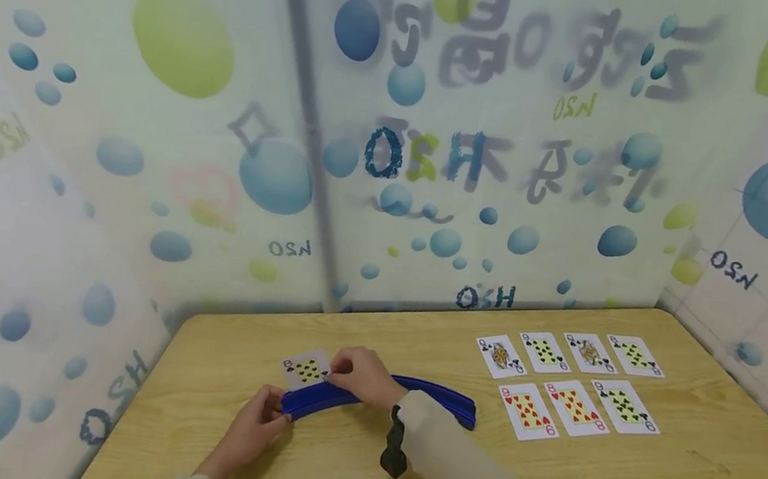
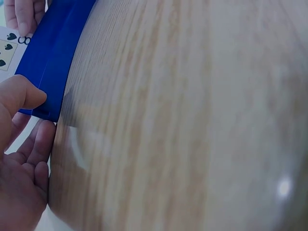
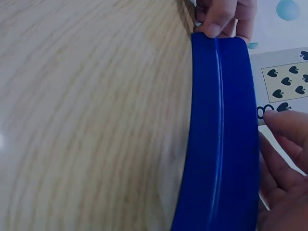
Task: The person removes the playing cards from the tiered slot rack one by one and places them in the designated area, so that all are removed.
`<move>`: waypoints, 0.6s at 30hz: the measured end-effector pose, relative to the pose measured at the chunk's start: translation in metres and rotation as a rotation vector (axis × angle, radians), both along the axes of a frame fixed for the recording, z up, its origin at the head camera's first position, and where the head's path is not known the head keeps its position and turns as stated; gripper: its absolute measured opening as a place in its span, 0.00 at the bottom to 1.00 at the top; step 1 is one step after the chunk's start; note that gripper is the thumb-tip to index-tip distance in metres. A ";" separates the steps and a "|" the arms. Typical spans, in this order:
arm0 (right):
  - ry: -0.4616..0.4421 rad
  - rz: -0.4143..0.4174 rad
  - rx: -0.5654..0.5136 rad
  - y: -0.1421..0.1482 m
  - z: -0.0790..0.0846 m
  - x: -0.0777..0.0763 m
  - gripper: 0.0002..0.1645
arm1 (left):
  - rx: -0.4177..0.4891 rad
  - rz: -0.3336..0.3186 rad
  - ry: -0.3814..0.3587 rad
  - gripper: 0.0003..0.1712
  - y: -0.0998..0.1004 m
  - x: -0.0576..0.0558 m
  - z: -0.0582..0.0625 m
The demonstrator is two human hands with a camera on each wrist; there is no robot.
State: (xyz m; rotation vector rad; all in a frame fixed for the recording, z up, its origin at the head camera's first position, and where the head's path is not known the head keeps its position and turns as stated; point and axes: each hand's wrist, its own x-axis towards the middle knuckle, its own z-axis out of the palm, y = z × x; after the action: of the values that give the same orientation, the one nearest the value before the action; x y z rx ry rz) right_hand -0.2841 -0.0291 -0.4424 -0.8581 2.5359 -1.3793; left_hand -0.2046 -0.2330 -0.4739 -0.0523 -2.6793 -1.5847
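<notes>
A curved blue card holder [image 1: 315, 400] lies on the wooden table in front of the person. My left hand [image 1: 253, 425] grips its left end, the thumb [image 2: 30, 94] on top and the fingers at the end and side. Just behind the holder is an eight of spades [image 1: 302, 367], face toward me. My right hand [image 1: 369, 379] reaches over the holder and pinches this playing card by its lower right corner. In the right wrist view the card [image 3: 288, 79] lies along the holder's far edge; whether it sits in the slot I cannot tell.
On the table's right side, several playing cards lie face up in two rows. The front row has a nine of hearts [image 1: 527, 411], an eight of hearts [image 1: 576, 407] and a black card [image 1: 626, 407]. A patterned curtain [image 1: 427, 237] hangs behind the table [image 1: 711, 447].
</notes>
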 end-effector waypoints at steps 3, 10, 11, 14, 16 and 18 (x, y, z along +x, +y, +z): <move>-0.007 0.018 -0.009 0.004 0.002 -0.001 0.03 | -0.004 0.012 -0.010 0.15 0.000 -0.001 0.000; 0.011 0.021 -0.031 0.014 0.005 -0.002 0.03 | 0.003 0.011 0.004 0.16 0.000 0.002 -0.003; 0.011 0.021 -0.034 0.016 0.006 -0.002 0.03 | 0.007 0.009 0.007 0.16 0.000 0.002 -0.003; 0.001 0.013 -0.038 0.021 0.012 -0.002 0.03 | 0.006 0.010 0.009 0.15 0.000 0.002 -0.004; -0.002 0.008 -0.045 0.026 0.016 -0.002 0.03 | 0.001 0.014 0.005 0.15 0.000 0.001 -0.005; -0.003 0.007 -0.054 0.032 0.021 -0.002 0.03 | -0.004 0.015 0.010 0.15 0.000 -0.002 -0.005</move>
State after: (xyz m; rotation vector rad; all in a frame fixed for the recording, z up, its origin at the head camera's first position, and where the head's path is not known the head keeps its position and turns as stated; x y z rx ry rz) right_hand -0.2865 0.0028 -0.4218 -0.8717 2.5021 -1.4520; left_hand -0.2070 -0.2329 -0.4790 -0.0400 -2.6689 -1.5703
